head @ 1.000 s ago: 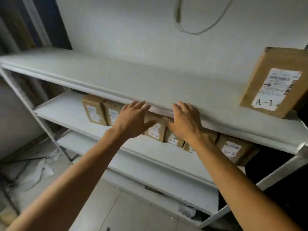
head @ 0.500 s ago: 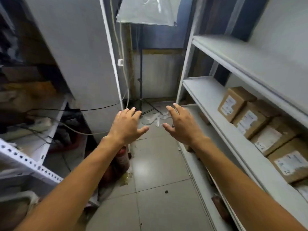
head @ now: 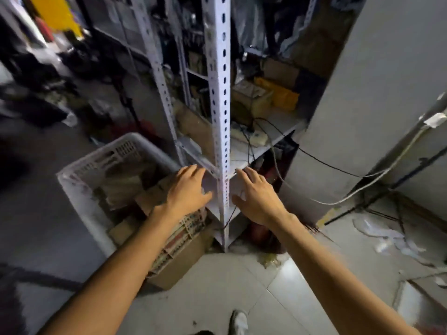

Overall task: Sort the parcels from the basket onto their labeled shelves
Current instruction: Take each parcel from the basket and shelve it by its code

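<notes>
White plastic basket [head: 79, 187] of brown cardboard parcels [head: 147, 198], empty left hand [head: 187, 192] and right hand [head: 257, 198] spread above

perforated post [head: 220, 97], black cables [head: 314, 160] (tangled), shoe [head: 238, 322]

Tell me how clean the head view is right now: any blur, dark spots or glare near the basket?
Head view: motion blur smears the basket and its parcels; the far left is dark and soft; the post bows from wide-angle distortion; mild glare on the floor tiles. Both hands, left and right, are fairly sharp.
</notes>
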Tool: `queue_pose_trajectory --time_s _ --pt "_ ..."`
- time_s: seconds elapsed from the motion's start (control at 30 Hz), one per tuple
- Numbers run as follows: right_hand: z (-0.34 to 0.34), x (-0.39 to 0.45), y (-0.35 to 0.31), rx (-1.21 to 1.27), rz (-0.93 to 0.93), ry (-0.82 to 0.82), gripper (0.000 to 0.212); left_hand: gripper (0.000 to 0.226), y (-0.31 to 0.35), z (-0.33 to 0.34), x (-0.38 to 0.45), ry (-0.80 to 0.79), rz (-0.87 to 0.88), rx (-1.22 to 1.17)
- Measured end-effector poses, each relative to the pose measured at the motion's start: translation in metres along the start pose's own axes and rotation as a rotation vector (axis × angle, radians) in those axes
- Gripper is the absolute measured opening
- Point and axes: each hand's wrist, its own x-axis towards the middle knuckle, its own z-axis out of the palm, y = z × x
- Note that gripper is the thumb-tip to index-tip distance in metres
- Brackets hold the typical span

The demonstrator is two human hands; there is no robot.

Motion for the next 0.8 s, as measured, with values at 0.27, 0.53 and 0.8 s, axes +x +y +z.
queue_pose_trajectory --time_s 0.27,0.53,0.8 --pt "0.059 0.077 -0.082 0.048 -0.323 -0.192 0.074 0.077 -0.094 0.009 -0.074 0.026 -0.485 -0.027" --pt "0.121 0.127 -0.128 0.071 -0.280 -0.400 0.074 0.065 -0.158 0.020 -0.090 0.034 -0.670 -0.151" --pt "0.191 0.174 -0.151 0.073 -0.084 -0.587 0.071 0.071 -0.230 0.060 -0.056 -0.161 -0.720 -0.369"
